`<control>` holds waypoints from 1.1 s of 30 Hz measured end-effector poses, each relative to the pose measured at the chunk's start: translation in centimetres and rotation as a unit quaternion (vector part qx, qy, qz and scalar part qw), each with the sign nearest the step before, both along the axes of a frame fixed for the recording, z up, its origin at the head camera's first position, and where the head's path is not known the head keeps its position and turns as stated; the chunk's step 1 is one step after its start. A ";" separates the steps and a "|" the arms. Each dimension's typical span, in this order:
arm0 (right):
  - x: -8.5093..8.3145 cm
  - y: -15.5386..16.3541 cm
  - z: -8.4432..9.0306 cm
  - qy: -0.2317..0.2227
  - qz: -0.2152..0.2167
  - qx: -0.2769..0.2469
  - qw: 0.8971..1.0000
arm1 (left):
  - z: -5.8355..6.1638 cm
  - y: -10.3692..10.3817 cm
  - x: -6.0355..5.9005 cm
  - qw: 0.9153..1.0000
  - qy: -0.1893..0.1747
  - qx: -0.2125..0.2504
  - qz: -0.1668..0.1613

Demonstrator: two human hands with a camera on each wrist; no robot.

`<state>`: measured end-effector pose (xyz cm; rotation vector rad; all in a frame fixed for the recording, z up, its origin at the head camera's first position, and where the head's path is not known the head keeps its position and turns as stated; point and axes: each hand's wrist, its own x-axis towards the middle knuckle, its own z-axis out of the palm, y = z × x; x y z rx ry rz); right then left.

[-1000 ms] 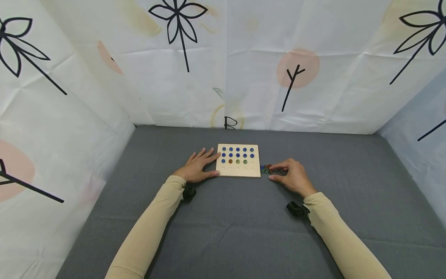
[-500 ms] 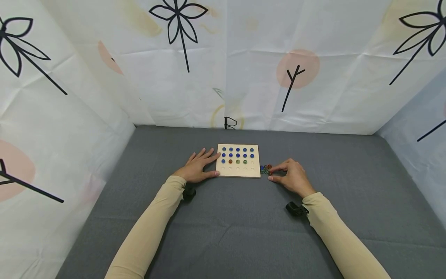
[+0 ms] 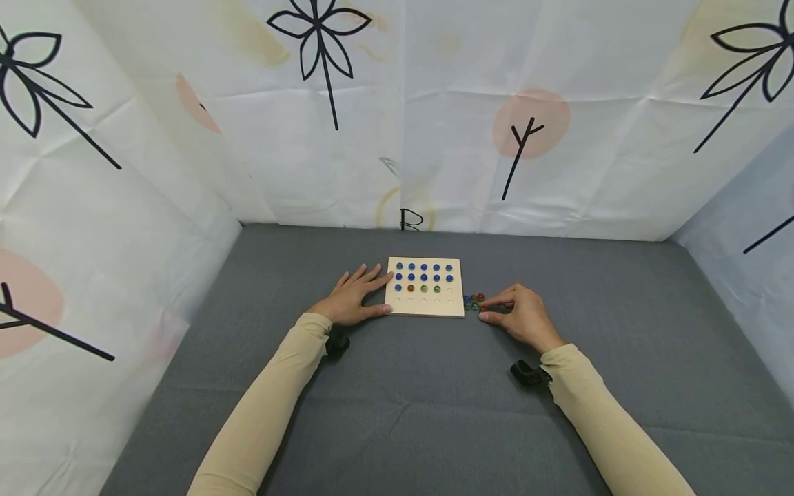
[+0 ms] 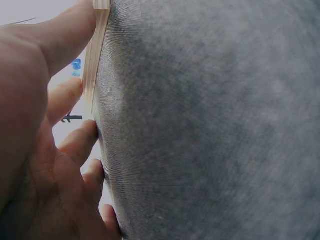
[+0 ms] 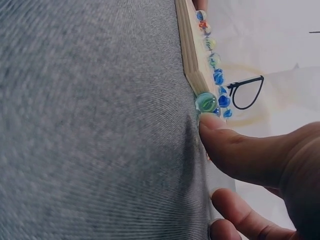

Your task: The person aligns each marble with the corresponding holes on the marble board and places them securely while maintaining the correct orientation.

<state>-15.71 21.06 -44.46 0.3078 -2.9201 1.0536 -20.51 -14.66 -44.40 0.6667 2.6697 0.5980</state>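
A pale wooden board (image 3: 424, 307) with rows of holes lies on the grey cloth; blue marbles (image 3: 424, 271) fill its far rows, and an orange and green ones sit in the third. My left hand (image 3: 356, 296) lies flat beside the board's left edge, thumb (image 4: 65, 35) against the board's side (image 4: 95, 60). A small cluster of loose marbles (image 3: 474, 301) lies just right of the board. My right hand (image 3: 496, 310) rests beside it, loosely curled, index fingertip at the cluster. In the right wrist view the thumb (image 5: 235, 150) presses the cloth next to a green marble (image 5: 206, 102); nothing shows between the fingers.
Grey cloth (image 3: 434, 399) covers the table, walled at the back and both sides by white sheets (image 3: 434, 124) printed with black plant shapes. Black wrist cameras (image 3: 528, 373) sit under both cream sleeves.
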 end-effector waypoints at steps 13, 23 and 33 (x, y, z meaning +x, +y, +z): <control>-0.4 -1.2 0.8 0.016 -0.012 -0.001 1.000 | 0.1 0.1 0.0 1.000 0.004 0.001 0.002; -1.2 -2.5 1.0 0.024 -0.004 -0.017 1.000 | 0.0 0.1 -0.1 1.000 0.003 0.001 0.004; -2.2 -3.9 1.2 0.015 -0.005 -0.021 1.000 | -0.2 0.1 -0.2 1.000 0.005 0.001 0.003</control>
